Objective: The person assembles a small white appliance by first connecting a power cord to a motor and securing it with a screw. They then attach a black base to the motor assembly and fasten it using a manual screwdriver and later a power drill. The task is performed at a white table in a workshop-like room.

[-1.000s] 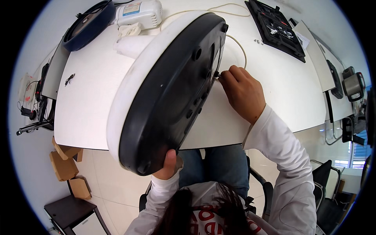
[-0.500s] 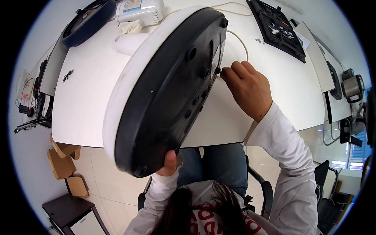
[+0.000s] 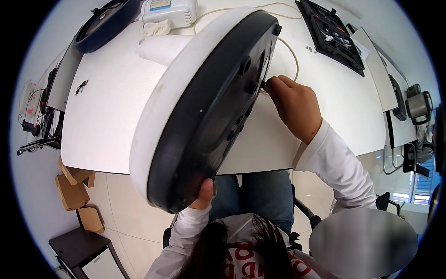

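Observation:
A large round appliance base (image 3: 204, 116), white on top and black underneath, is tilted on edge over the table's front part. Short black feet stud its underside, and a white post (image 3: 162, 49) sticks out of its top side to the left. My left hand (image 3: 203, 195) grips the lower rim, thumb on the black side, other fingers hidden behind. At the underside's right edge, my right hand (image 3: 295, 104) has its fingertips pinched on a small black part (image 3: 264, 84), mostly hidden. A cream cord (image 3: 295, 56) loops behind that hand.
On the white table (image 3: 102, 121) lie a white motor-like housing (image 3: 169, 14), a dark blue round base (image 3: 104, 28), a short black cable (image 3: 81, 87), small metal bits (image 3: 311, 49) and an open black tool case (image 3: 332, 37). Cardboard boxes (image 3: 72, 190) lie on the floor at left.
The base has shifted slightly right and turned, so its black underside shows narrower and more white shows. My right hand stays at its edge, still pinching; my left hand keeps the rim.

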The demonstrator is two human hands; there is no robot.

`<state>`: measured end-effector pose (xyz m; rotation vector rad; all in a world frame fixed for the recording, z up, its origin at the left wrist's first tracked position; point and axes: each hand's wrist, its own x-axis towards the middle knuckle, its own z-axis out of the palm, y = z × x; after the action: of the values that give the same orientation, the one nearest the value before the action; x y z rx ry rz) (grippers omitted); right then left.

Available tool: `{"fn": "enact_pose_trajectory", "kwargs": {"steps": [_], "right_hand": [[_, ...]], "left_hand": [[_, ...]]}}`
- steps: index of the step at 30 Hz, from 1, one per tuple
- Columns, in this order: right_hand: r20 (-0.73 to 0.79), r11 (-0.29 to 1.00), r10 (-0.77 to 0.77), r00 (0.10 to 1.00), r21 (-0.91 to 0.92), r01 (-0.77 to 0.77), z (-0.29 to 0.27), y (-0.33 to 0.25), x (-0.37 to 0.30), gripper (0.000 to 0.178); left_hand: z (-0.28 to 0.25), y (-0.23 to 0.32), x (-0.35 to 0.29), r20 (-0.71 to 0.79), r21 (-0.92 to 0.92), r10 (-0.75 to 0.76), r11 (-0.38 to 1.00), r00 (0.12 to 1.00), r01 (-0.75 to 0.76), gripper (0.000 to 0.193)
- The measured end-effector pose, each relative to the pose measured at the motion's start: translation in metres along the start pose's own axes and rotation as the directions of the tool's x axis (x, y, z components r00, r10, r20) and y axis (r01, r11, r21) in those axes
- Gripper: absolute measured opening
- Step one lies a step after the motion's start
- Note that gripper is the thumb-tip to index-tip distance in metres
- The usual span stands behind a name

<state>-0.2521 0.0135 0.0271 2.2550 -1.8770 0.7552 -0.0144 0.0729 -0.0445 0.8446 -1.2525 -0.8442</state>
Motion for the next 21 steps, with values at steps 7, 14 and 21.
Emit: {"fn": "enact_pose_trajectory", "kwargs": {"steps": [7,14,21], "right_hand": [[0.155,0.845,0.18,0.971,0.481,-0.234,0.005,0.008,0.001,0.019],[0.837,-0.364,0.08,0.541,0.53,-0.766,-0.013,0.017,0.009,0.029],[0.418,0.716,0.269,0.868,0.515,-0.471,-0.011,0.011,0.004,0.026]], "left_hand": [[0.003,0.001,-0.002,-0.01,-0.022,0.009,1.0,1.0,-0.009,0.055],[0.006,0.003,0.002,-0.017,-0.048,-0.002,0.999,1.0,0.002,0.056],[0.007,0.007,0.008,-0.028,-0.103,-0.061,0.993,0.998,0.058,0.057]]}}
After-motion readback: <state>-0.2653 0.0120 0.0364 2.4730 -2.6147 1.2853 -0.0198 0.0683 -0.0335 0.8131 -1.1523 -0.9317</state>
